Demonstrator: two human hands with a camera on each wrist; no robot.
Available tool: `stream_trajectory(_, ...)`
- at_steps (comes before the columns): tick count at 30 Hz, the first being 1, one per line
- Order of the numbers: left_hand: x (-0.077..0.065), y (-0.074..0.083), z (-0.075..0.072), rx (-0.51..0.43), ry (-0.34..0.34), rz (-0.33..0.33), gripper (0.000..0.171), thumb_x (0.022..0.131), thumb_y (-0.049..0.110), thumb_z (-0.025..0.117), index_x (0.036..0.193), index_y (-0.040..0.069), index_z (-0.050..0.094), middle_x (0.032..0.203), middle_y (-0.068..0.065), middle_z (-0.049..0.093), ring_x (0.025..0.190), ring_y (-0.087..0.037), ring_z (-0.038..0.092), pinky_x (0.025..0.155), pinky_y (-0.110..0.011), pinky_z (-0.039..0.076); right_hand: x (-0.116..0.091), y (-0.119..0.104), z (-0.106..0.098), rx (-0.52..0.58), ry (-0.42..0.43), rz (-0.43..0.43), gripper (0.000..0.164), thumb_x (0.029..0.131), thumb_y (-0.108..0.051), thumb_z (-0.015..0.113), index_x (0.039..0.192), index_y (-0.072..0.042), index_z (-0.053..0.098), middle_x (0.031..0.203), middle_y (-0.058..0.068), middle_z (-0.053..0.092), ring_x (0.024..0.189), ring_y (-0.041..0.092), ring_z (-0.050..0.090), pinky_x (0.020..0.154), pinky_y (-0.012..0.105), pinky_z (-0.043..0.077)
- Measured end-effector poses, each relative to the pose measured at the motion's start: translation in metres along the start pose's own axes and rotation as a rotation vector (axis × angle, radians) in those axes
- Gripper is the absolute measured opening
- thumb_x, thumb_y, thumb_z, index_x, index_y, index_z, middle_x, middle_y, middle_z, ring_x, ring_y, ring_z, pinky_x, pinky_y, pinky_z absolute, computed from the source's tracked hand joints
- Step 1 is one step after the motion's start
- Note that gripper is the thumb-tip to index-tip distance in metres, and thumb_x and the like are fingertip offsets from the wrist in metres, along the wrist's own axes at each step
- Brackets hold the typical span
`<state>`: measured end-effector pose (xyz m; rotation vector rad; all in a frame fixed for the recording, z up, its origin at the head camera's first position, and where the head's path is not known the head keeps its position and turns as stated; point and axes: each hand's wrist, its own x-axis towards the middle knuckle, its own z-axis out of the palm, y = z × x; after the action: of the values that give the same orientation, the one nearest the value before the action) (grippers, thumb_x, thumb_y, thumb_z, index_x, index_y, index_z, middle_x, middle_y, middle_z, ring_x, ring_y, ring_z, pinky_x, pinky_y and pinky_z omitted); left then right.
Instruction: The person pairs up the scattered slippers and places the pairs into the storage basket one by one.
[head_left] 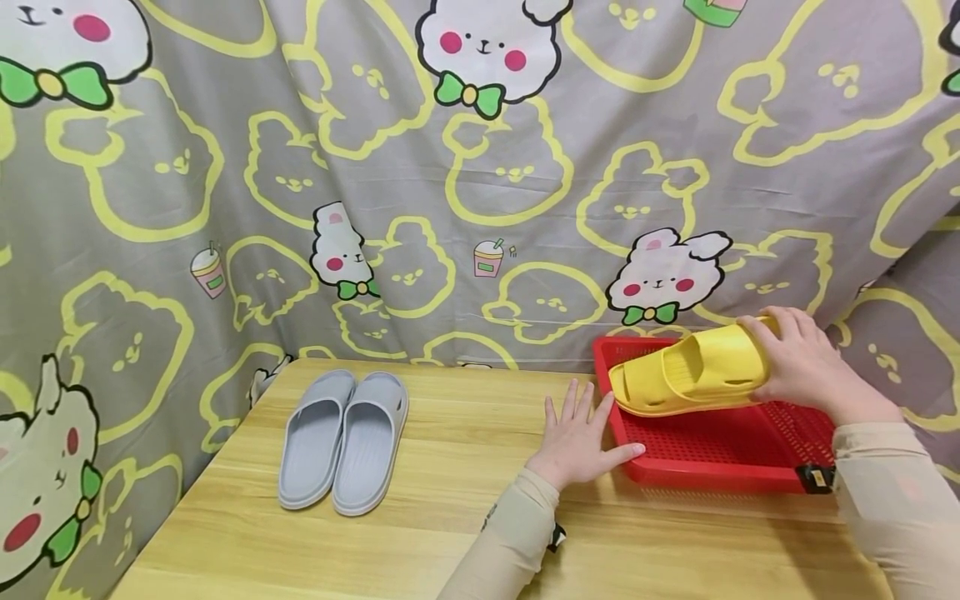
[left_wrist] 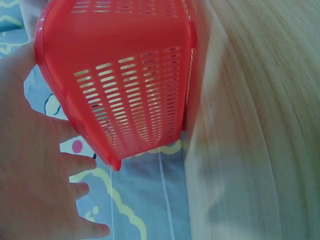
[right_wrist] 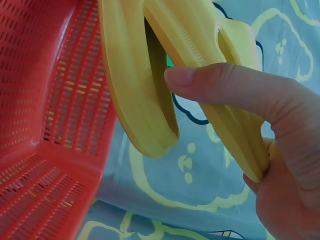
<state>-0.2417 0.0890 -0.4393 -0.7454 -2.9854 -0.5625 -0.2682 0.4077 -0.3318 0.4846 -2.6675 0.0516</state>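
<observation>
My right hand [head_left: 806, 362] grips a pair of yellow slippers [head_left: 723, 367] at one end, tilted over the red plastic basket [head_left: 720, 477]. In the right wrist view the two slippers [right_wrist: 127, 75] spread apart, and the thumb of the right hand [right_wrist: 295, 110] lies across them. The toe end points left, close over the basket's left rim. My left hand [head_left: 573, 437] has its fingers spread at that rim. From the left wrist, the index finger and thumb of the left hand [left_wrist: 35, 160] are right at the edge of the basket [left_wrist: 125, 42].
A pair of grey slippers [head_left: 367, 442] sits side by side on the left of the wooden table [head_left: 465, 467]. Behind the table hangs a grey patterned curtain [head_left: 517, 242]. A black tag [head_left: 816, 478] is on the basket's front right.
</observation>
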Motion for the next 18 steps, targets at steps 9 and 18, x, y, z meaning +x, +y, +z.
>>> stream_trajectory(9, 0.0, 0.0, 0.002, -0.002, -0.007, 0.002, 0.09, 0.085, 0.082, 0.03, 0.157, 0.032, 0.012, 0.166, 0.001, 0.008, 0.154, -0.024, -0.005, 0.119, -0.062, 0.006, 0.001, 0.004, 0.007, -0.004, -0.009, -0.028, 0.109, 0.037, -0.019, 0.095, 0.132, -0.007, 0.043, 0.131, 0.03, 0.033, 0.123, 0.052, 0.025, 0.09, 0.069, 0.03)
stream_trajectory(18, 0.002, 0.0, 0.001, -0.006, -0.005, 0.004, 0.09, 0.085, 0.082, 0.031, 0.157, 0.033, 0.011, 0.166, 0.001, 0.011, 0.154, -0.024, -0.003, 0.12, -0.062, 0.007, 0.007, 0.01, 0.013, 0.0, -0.062, -0.005, 0.109, 0.039, -0.015, 0.094, 0.134, -0.007, 0.041, 0.136, 0.03, 0.03, 0.127, 0.053, 0.022, 0.093, 0.071, 0.03)
